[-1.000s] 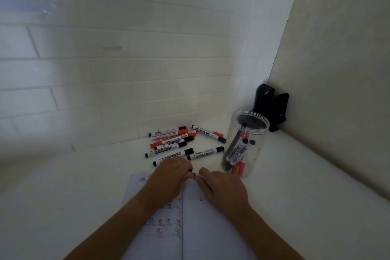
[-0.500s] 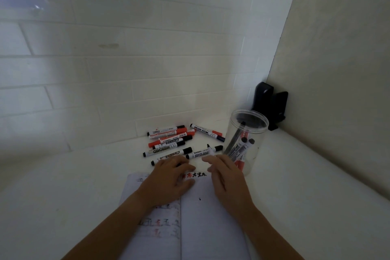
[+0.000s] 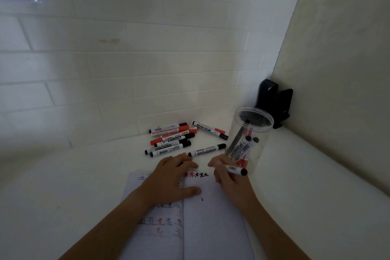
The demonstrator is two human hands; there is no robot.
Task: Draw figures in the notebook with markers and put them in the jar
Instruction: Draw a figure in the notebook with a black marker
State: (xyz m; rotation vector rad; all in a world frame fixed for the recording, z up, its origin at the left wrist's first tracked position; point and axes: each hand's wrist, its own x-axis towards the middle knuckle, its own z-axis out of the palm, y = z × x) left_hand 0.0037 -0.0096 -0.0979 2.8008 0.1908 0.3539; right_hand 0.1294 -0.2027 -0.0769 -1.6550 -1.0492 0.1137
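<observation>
Fingers [image 3: 218, 164] of the right hand [image 3: 229, 177] curl around a white-barrelled marker [image 3: 234, 169], its black end pointing toward the clear jar [image 3: 249, 133] just beside it. The left hand [image 3: 168, 177] lies flat, fingers straight, pressing the open notebook [image 3: 211, 217] onto the white bench [image 3: 73, 186]. A short row of small red and black figures [image 3: 196, 174] runs along the top of the right-hand page; fainter drawings on the left page are too blurred to read. The jar, smooth transparent plastic and cylindrical, stands upright with several markers leaning inside. More markers [image 3: 171, 139], red- and black-capped, lie in a loose cluster beyond the notebook, one black-capped marker [image 3: 207, 150] nearest the hands. The notebook's lower edge is cut off by the frame. A black object [image 3: 272, 101] stands in the corner against the tiled wall [image 3: 126, 59], its shape hard to make out.
</observation>
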